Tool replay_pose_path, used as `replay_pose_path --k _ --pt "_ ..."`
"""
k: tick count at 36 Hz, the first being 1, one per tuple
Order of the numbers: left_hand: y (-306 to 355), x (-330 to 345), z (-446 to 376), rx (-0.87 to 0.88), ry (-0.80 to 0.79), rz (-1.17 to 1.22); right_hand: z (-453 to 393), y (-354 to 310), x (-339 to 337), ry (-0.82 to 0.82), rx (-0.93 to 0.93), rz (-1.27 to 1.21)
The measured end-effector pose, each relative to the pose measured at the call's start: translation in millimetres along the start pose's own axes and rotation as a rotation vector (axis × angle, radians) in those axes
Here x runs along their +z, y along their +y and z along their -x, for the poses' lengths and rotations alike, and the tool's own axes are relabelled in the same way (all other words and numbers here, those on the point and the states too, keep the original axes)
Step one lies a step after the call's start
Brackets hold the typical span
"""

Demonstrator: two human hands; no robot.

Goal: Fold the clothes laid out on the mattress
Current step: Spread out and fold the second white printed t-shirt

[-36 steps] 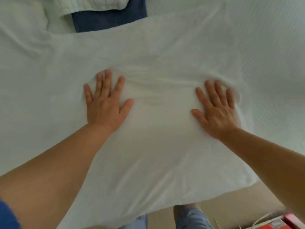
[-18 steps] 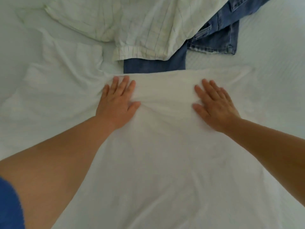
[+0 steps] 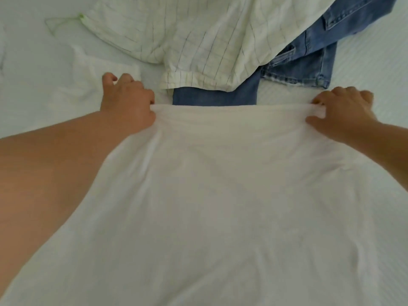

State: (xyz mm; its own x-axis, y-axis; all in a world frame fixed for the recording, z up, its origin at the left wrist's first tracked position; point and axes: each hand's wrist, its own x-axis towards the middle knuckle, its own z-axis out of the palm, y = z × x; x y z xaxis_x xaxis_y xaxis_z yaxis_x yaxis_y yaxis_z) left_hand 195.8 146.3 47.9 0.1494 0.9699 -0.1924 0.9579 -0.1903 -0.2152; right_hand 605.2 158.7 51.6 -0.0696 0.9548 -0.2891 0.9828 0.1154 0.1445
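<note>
Head view: white shirt [image 3: 220,206] spread on the mattress [image 3: 375,69], long axis running from viewer toward the far clothes. Plain, thin, softly creased. Left hand [image 3: 127,102] and right hand [image 3: 344,113] each pinch its far edge, grip clenched on cloth, edge lifted taut between them. Just beyond: checked shirt [image 3: 198,40] overlapping jeans [image 3: 298,69]. Bare mattress far right and left.

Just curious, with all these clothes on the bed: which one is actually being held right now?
The plain white garment nearest the person. Both hands grip its far edge; the checked shirt and jeans lie untouched beyond.
</note>
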Motion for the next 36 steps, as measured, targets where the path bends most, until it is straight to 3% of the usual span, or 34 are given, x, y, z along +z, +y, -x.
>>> replay_pose_path --k 4,11,15,23,28,33,36 --pt "-12.9 -10.0 7.6 0.031 0.04 -0.041 6.3 6.0 -10.9 0.004 -0.08 0.12" --pt "-28.3 -33.4 55.3 0.184 0.071 0.077 58.5 17.4 -30.1 0.072 -0.149 -0.012" --pt "-27.7 -39.7 92.9 0.223 0.207 0.014 102.1 20.0 -29.1 0.102 -0.147 -0.073" --pt "2.1 -12.5 182.1 0.105 0.131 0.155 181.8 8.4 14.7 0.154 -0.14 -0.146" --pt "15.7 12.9 215.4 -0.011 0.199 0.241 199.7 4.1 46.8 0.096 -0.056 -0.16" --pt "23.7 13.7 228.5 -0.127 0.329 0.303 207.6 9.4 49.4 0.219 0.009 -0.207" --pt "28.5 12.5 236.9 -0.158 0.326 0.348 216.9 11.8 49.1 0.236 0.054 -0.233"
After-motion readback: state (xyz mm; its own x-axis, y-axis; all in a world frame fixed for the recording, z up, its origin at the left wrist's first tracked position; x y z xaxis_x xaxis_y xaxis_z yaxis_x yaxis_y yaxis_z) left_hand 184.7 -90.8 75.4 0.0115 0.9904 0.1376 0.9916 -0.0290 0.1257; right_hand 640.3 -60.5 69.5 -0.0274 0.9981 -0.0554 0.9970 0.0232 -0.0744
